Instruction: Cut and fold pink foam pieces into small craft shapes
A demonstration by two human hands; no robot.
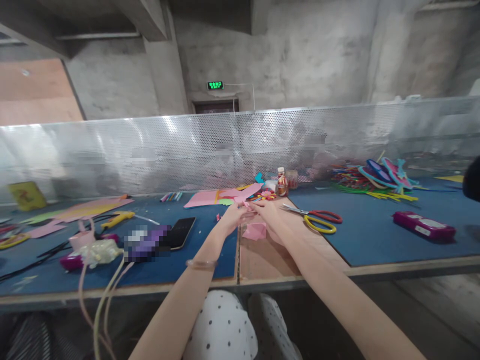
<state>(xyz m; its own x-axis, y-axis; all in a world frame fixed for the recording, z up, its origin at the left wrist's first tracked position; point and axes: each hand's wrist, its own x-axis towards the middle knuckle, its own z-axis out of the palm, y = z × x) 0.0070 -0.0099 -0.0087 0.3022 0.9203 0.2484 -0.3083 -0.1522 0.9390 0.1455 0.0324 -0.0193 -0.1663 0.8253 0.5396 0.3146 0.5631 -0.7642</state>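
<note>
My left hand (pixel 233 219) and my right hand (pixel 267 213) meet over the wooden strip in the middle of the table. Their fingers are closed together around a small piece of pink paper (pixel 246 204), which looks folded or crumpled; its exact shape is hard to make out. Just below my hands, a loose pink paper scrap (pixel 255 231) lies on the wood. Scissors (pixel 317 218) with red and yellow handles rest to the right of my right hand, blades pointing toward it. Beyond my fingers lie pink paper sheets (pixel 204 198).
A black phone (pixel 182 233), a yellow-handled glue gun (pixel 119 219) and a pouch with straps (pixel 101 251) are on the left. To the right are a purple case (pixel 423 226) and pipe cleaners (pixel 350 181). A bottle (pixel 282 183) stands before the perforated metal screen (pixel 168 150).
</note>
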